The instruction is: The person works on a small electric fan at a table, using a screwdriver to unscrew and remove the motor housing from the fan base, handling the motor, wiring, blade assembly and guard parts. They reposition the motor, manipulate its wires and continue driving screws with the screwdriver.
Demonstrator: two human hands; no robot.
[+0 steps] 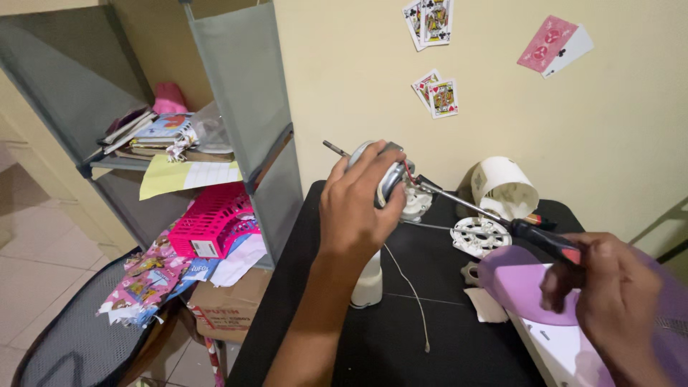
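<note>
Gripping the fan motor [390, 175] from above, my left hand [355, 208] has its fingers curled tight around the metal housing, holding it up over the black counter [401, 322]. My right hand [609, 283] pinches the red-and-black handle of a long screwdriver [502, 218], whose tip meets the motor just below my left fingers. I judge the shaft should stay in line with the screw while I press steadily, keeping the motor from twisting. A white plastic grille piece [479, 235] lies beneath the shaft.
</note>
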